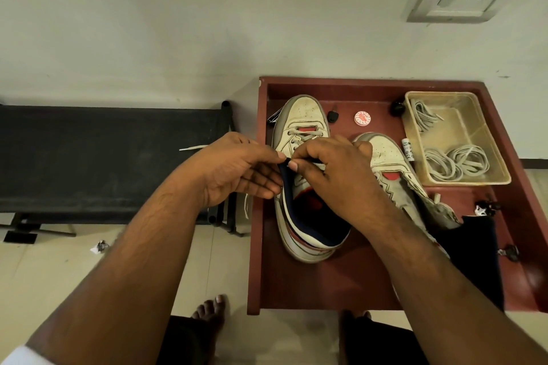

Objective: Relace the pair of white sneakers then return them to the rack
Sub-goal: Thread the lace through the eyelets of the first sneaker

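Observation:
Two white sneakers with red and navy trim stand on a dark red tray-like surface (pixel 326 287). The left sneaker (pixel 302 115) is partly laced near the toe. My left hand (pixel 237 169) pinches the navy collar edge at the sneaker's left side. My right hand (pixel 329 172) lies over the sneaker's middle and pinches something small, apparently a lace end, beside my left thumb. The right sneaker (pixel 388 157) lies tilted just to the right, its tongue loose, partly hidden by my right forearm.
A clear plastic box (pixel 474 178) at the back right holds several coiled laces (pixel 456 160). A small round tin (pixel 362 119), a key and small dark items lie on the tray. A black bench (pixel 103 157) stands to the left. My bare feet show below.

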Available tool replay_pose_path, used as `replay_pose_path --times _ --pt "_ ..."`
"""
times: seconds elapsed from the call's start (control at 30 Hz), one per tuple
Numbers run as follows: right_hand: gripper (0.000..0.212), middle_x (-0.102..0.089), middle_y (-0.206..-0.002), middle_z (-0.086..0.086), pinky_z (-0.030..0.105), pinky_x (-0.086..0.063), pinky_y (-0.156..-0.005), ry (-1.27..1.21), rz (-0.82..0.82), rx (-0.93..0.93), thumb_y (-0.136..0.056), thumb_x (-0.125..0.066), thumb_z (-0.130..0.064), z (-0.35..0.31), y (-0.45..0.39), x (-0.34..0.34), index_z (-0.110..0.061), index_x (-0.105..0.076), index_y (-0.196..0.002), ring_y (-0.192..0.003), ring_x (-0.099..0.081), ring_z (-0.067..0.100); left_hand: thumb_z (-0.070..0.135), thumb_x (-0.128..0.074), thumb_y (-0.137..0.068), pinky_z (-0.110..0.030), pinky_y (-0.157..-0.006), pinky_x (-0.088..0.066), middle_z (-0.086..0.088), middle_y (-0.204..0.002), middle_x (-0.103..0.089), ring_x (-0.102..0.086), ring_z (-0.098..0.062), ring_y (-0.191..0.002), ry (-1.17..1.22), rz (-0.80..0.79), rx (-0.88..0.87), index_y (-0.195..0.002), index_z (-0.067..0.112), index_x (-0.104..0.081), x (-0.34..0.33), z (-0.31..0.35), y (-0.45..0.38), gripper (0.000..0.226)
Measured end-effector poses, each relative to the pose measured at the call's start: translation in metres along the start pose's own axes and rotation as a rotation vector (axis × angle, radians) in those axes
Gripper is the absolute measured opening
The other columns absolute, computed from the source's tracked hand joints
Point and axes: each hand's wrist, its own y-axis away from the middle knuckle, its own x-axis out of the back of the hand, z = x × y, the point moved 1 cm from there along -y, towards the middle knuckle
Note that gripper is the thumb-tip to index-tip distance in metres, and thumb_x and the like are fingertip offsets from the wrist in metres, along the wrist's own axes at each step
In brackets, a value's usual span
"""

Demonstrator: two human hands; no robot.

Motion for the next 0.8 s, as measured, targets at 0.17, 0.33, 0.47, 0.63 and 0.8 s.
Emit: replay_pose_path --times 0.17,0.33,0.47,0.63,0.8 --pt "0.011 -0.07 -0.094 -0.018 0.038 -0.022 -0.093 -0.091 0.102 -0.024 -0.091 -0.063 -0.039 -0.003 0.003 -0.004 -0.035 -0.072 -0.094 -0.1 -0.055 0.007 0.018 -0.06 -0.095 -0.032 -0.065 -0.062 -0.024 -0.09 -0.072 -0.072 -0.027 -0.072 0.032 0.008 -0.005 -0.1 -0.002 -0.07 0.004 -0.001 -0.001 0.023" --pt "0.017 -0.072 -0.088 -0.016 0.039 -0.021 -0.098 -0.197 0.107 -0.053 -0.086 -0.07 -0.035 0.002 0.002 -0.003 -0.034 -0.073 -0.102 -0.1 -0.06 0.008 0.008 -0.059 -0.093 -0.028 -0.063 -0.059 -0.023 -0.097 -0.072 -0.072 -0.025 -0.078 0.019 -0.023 -0.034 -0.107 -0.004 -0.068 0.004 -0.004 0.0 0.02" --pt "0.025 -0.073 -0.089 -0.015 0.04 -0.02 -0.102 -0.195 0.087 -0.059 -0.086 -0.071 -0.032 -0.001 0.002 -0.002 -0.033 -0.071 -0.111 -0.104 -0.059 0.009 0.005 -0.062 -0.091 -0.026 -0.061 -0.059 -0.021 -0.091 -0.071 -0.071 -0.023 -0.074 -0.023 0.008 -0.057 -0.103 -0.005 -0.068 0.001 -0.002 -0.001 0.017" --pt "0.022 -0.07 -0.101 -0.017 0.034 -0.017 -0.097 -0.063 -0.02 -0.031 -0.09 -0.064 -0.038 0.002 0.0 0.001 -0.04 -0.07 -0.111 -0.108 -0.055 0.008 0.01 -0.054 -0.098 -0.027 -0.053 -0.053 -0.007 -0.076 -0.064 -0.061 -0.016 -0.062 -0.111 0.096 -0.003 -0.094 0.008 -0.065 0.015 -0.003 0.003 0.012" --pt "0.018 -0.071 -0.098 -0.019 0.033 -0.015 -0.092 -0.025 -0.033 -0.02 -0.091 -0.063 -0.038 0.0 0.002 0.001 -0.041 -0.071 -0.107 -0.104 -0.053 0.009 0.016 -0.051 -0.1 -0.027 -0.051 -0.039 -0.006 -0.077 -0.056 -0.051 -0.016 -0.06 -0.231 0.381 0.122 -0.094 0.011 -0.063 0.049 -0.014 0.009 0.014"
